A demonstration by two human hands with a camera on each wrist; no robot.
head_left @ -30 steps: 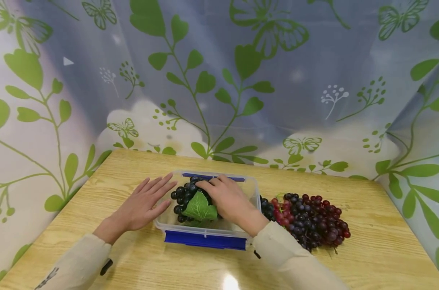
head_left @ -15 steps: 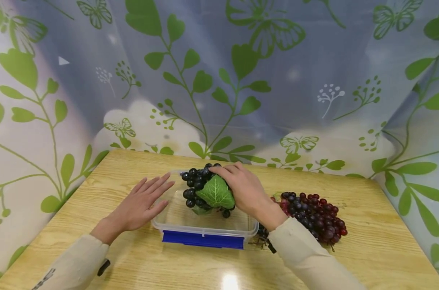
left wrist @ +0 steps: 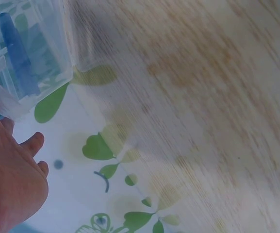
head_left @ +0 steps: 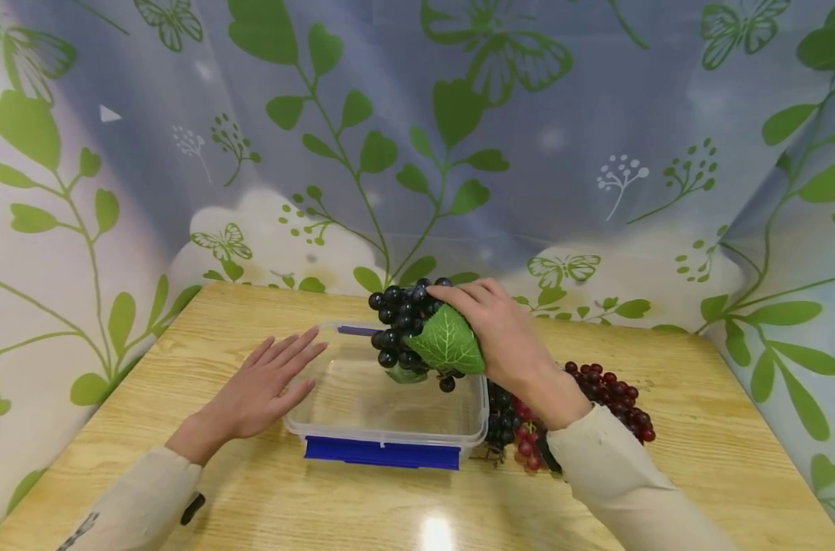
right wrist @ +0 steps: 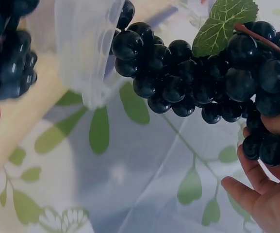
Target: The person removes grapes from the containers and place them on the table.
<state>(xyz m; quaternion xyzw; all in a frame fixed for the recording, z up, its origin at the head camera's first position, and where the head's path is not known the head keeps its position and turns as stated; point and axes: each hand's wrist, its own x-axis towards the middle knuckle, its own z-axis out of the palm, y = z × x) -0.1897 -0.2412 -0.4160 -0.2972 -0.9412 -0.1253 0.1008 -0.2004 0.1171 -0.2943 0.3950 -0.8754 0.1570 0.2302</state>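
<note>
A bunch of black grapes with a green leaf hangs above the right part of a clear plastic box. My right hand grips it from the right side. The right wrist view shows the black grapes close up, thumb and fingers around their near end. At the box's left side my left hand stays with straight fingers, the tips near or touching the rim; which of the two I cannot tell. In the left wrist view only part of the left hand appears, below the box corner.
Right of the box lie more bunches: black grapes, red grapes and dark red grapes, partly hidden by the right arm. A blue latch flap hangs along the box's front. Patterned cloth rises behind the wooden table.
My right hand has lifted the bunch of black grapes out of the box, up and to the right. The left hand has stayed by the box's left side.
</note>
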